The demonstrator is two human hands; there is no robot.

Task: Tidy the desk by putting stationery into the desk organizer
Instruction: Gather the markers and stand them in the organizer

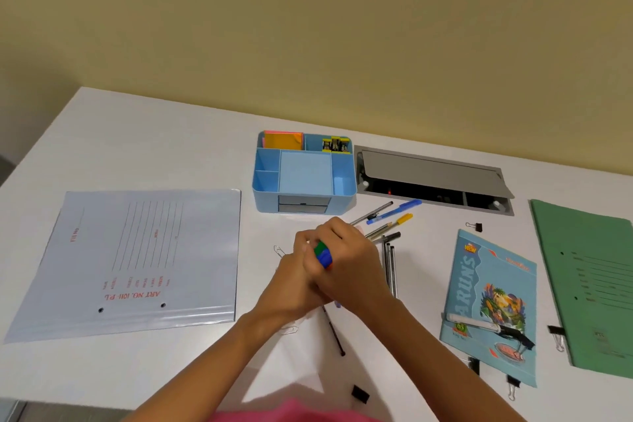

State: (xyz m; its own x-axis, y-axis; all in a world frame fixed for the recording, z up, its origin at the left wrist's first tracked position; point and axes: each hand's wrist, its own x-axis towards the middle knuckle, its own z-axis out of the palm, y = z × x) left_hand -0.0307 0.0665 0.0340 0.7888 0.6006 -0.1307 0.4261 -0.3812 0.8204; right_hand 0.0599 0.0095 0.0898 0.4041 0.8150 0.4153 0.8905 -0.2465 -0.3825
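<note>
Both hands meet over the middle of the desk (171, 134): the right hand (346, 264) is closed around a small green-and-blue item (323, 253), and the left hand (298, 271) curls against it, though whether it grips anything I cannot tell. Just beyond lie loose pens (394, 216), with binder clips (474, 226) scattered farther out. The light blue desk organizer (305, 202) behind holds only sticky notes (283, 140) and a yellow stapler (335, 144), so most tidying remains, I judge
</note>
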